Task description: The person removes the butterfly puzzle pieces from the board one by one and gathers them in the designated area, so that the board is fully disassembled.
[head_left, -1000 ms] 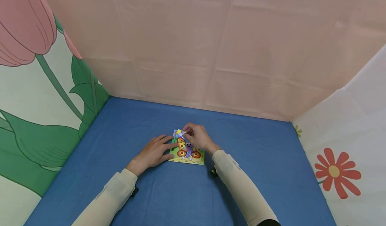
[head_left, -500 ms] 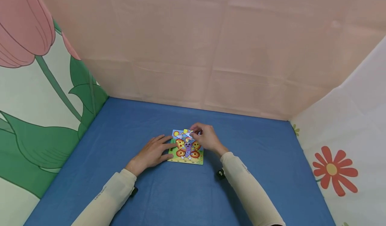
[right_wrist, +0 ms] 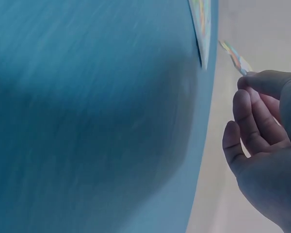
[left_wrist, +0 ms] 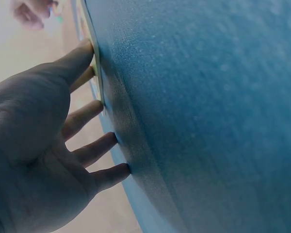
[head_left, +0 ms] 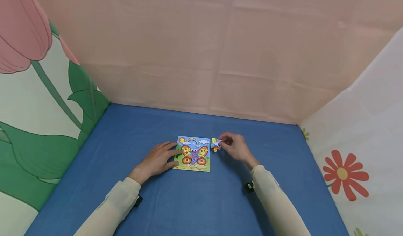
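A square butterfly puzzle (head_left: 194,161) lies flat on the blue table in the head view, with a sun, a rainbow and clouds above the butterfly. My left hand (head_left: 154,161) has its fingers spread, and its thumb and nearest fingertips touch the puzzle's left edge; the left wrist view shows that thin edge (left_wrist: 98,73) side-on. Just right of the puzzle, my right hand (head_left: 237,147) pinches a small jigsaw piece (head_left: 215,144) between thumb and index finger. This piece has yellow, blue and red print and a rounded tab. In the right wrist view it is held above the table, tilted.
Blue cloth (head_left: 182,208) covers the table. A plain beige wall (head_left: 201,54) rises behind it. At the left stands a panel with a printed tulip (head_left: 22,26), and at the right a white one with a red flower (head_left: 342,174).
My right hand has carried the jigsaw piece rightward from over the puzzle's top to beside its right edge, uncovering the picture. My left hand keeps its place on the puzzle's edge.
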The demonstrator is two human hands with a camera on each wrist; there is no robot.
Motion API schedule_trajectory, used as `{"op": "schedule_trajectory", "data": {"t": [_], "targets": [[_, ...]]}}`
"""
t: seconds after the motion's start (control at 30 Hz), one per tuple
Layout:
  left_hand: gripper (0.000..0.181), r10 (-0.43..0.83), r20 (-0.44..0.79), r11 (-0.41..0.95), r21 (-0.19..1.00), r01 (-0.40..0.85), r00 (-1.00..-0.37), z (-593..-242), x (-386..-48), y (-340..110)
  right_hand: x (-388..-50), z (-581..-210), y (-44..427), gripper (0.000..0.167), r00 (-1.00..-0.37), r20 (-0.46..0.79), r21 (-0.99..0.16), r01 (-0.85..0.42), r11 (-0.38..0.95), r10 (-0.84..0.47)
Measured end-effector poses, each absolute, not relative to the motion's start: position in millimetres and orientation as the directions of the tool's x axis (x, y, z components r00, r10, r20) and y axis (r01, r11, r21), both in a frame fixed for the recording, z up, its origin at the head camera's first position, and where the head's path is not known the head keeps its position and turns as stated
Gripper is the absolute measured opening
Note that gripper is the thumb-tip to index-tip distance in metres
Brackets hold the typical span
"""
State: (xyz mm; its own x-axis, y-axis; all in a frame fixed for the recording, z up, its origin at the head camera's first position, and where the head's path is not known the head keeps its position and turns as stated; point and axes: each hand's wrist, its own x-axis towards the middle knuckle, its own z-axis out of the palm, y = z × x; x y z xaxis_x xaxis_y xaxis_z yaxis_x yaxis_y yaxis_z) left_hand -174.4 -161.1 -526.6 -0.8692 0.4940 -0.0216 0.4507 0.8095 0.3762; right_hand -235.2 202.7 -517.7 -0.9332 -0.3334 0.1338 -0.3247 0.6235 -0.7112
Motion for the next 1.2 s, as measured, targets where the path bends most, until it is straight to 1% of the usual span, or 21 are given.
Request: {"op": "schedule_trajectory", "data": {"t": [0.17, 0.3, 0.57, 0.77, 1.2], "targets": [[0.050, 0.495, -0.024, 0.810, 0.373, 0.452, -0.868, -527, -175, -161, -233, -519, 223, 0.013, -0.939, 0.114, -0.719, -0.303, 0.625, -0.324], [0.049, 0.499, -0.022, 0.808, 0.374, 0.455, -0.867, -527, -176, -161, -233, -520, 229, 0.013, -0.941, 0.107, -0.721, -0.296, 0.627, -0.321], [0.049, 0.500, -0.024, 0.802, 0.390, 0.453, -0.865, -528, -174, -161, -237, -525, 236, 0.014, -0.949, 0.073, -0.719, -0.264, 0.642, -0.308], [0.049, 0.492, -0.019, 0.806, 0.387, 0.447, -0.870, -527, -176, -164, -241, -531, 239, 0.013, -0.948, 0.067, -0.713, -0.264, 0.649, -0.313], [0.049, 0.489, -0.025, 0.807, 0.394, 0.441, -0.872, -529, -176, -163, -249, -543, 241, 0.014, -0.954, 0.056, -0.668, -0.255, 0.698, -0.295]]}}
